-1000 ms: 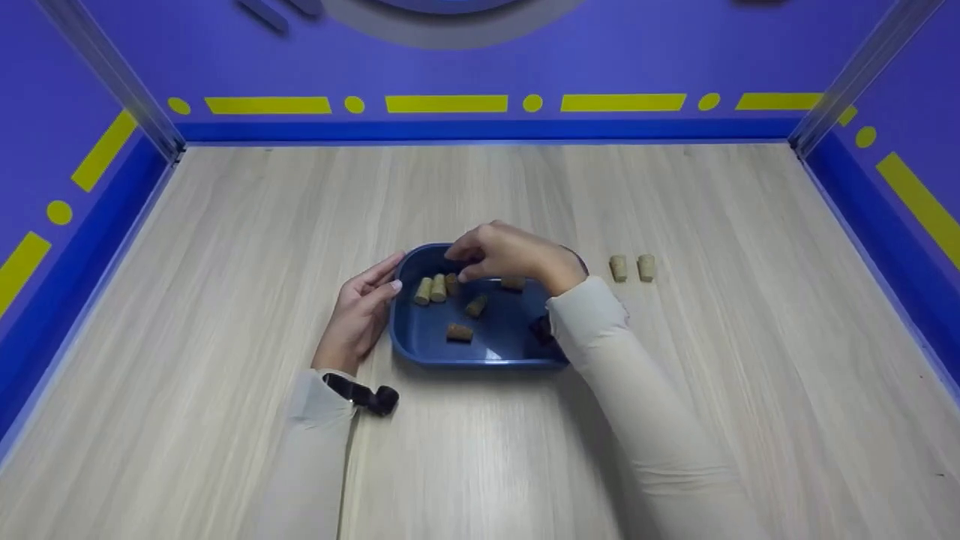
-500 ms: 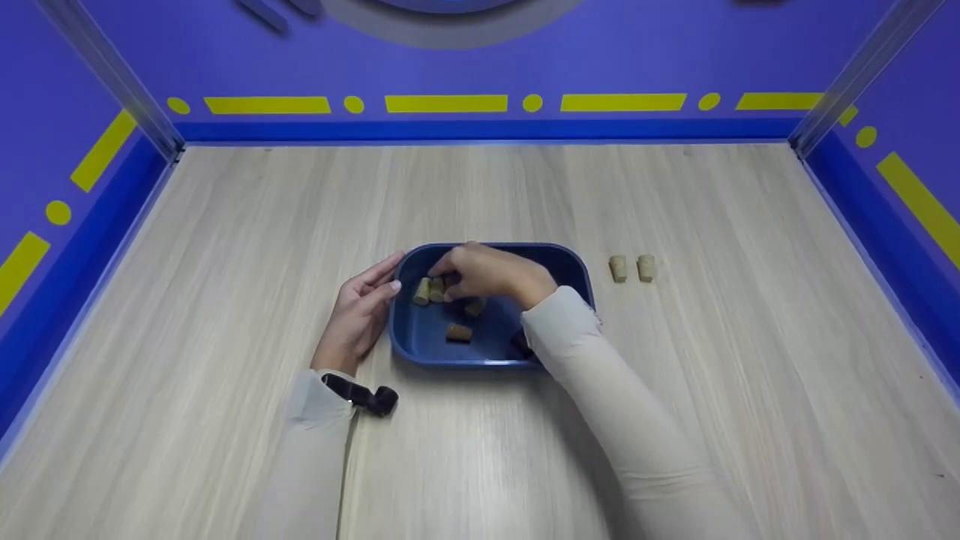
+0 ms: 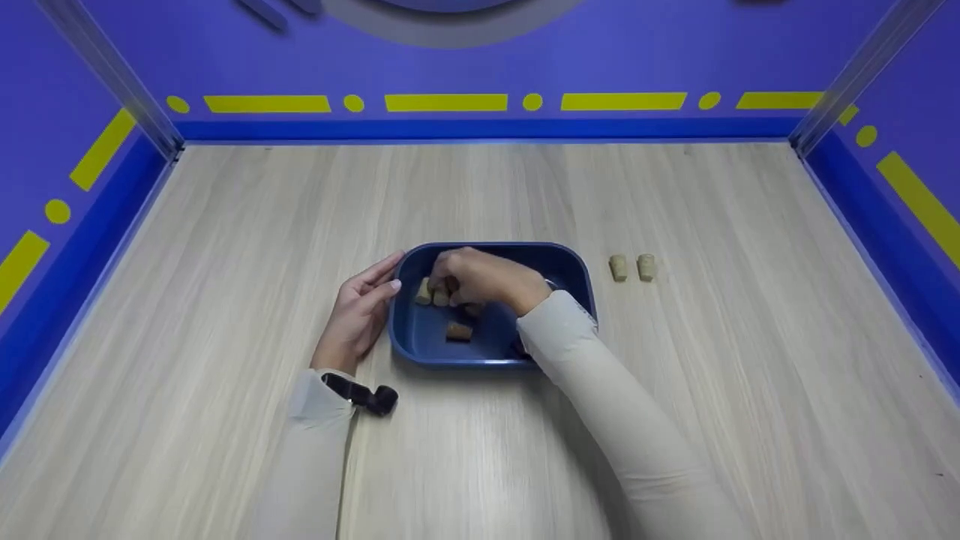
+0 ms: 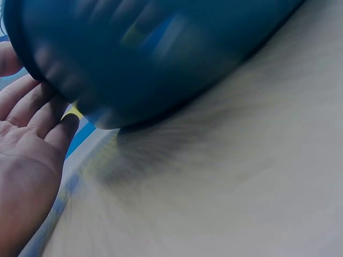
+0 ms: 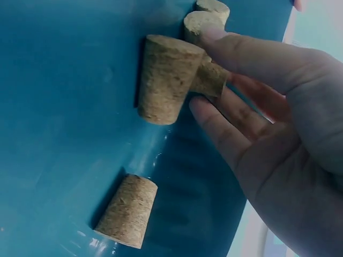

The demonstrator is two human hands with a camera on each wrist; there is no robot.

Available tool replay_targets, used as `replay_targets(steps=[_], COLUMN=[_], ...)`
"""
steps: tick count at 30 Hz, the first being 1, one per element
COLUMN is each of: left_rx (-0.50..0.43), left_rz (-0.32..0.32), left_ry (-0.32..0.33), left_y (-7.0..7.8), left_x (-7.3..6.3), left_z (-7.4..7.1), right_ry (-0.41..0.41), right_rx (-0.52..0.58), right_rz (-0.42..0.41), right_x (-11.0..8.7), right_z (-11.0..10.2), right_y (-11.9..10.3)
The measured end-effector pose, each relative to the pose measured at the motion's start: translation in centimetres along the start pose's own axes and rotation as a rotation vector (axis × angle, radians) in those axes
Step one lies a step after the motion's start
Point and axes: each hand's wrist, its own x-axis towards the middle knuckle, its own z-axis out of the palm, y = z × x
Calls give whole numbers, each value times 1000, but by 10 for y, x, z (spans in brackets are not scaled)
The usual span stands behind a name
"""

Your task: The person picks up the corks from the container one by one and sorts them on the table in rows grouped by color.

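Note:
A blue plastic tray [image 3: 480, 363] rests on the table with several corks in it. Along its left side, my left hand [image 3: 352, 322] holds the wall, thumb at the rim and fingers against the outside, as the left wrist view also shows. My right hand [image 3: 484, 277] reaches down inside near the left end, its thumb and fingers closed around a cork [image 5: 210, 80]. Beyond the thumb stand two pale corks [image 5: 201, 24]. A larger-looking cork [image 5: 169, 80] is beside the fingertips, and a brown cork [image 3: 459, 332] lies toward the front. The right hand hides others from the head view.
Two pale corks [image 3: 631, 268] are set side by side on the wooden table [image 3: 750, 390], right of the tray. Purple-blue walls [image 3: 480, 67] with yellow marks enclose the back and sides. A black wrist camera [image 3: 382, 400] sits on my left sleeve.
My right hand has moved left and lower into the tray, and its fingers have closed in among the corks at the left end. The left hand and the tray stay put.

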Motion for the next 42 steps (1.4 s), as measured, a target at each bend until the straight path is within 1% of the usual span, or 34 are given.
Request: replay_targets(steps=[4, 7, 10, 16, 20, 24, 27, 33, 38, 42], left_rx=[-8, -10, -11, -13, -14, -15, -7, 13, 8, 14], left_rz=[8, 9, 10, 6, 6, 7, 12, 20, 21, 21], left_ry=[2, 0, -4, -4, -3, -3, -7, -5, -1, 6], left_y=[-1, -1, -1, -1, -1, -1, -1, -1, -1, -2], left_x=[1, 1, 1, 1, 1, 1, 1, 2, 2, 1], left_z=[0, -1, -1, -1, -1, -1, -1, 0, 0, -1], right_ry=[8, -5, -19, -11, -5, -5, -6, 10, 29, 55], right_rx=[-3, -12, -30, -64, -62, 4, 67, 109, 177, 185], right_rz=[-10, 9, 8, -15, -49, -62, -43, -10, 15, 0], right_x=[0, 0, 0, -1, -1, 0, -1, -7, -16, -23], right_z=[2, 3, 3, 3, 3, 3, 0, -8, -18, -27], right_y=[0, 0, 0, 0, 2, 3, 3, 4, 5, 8])
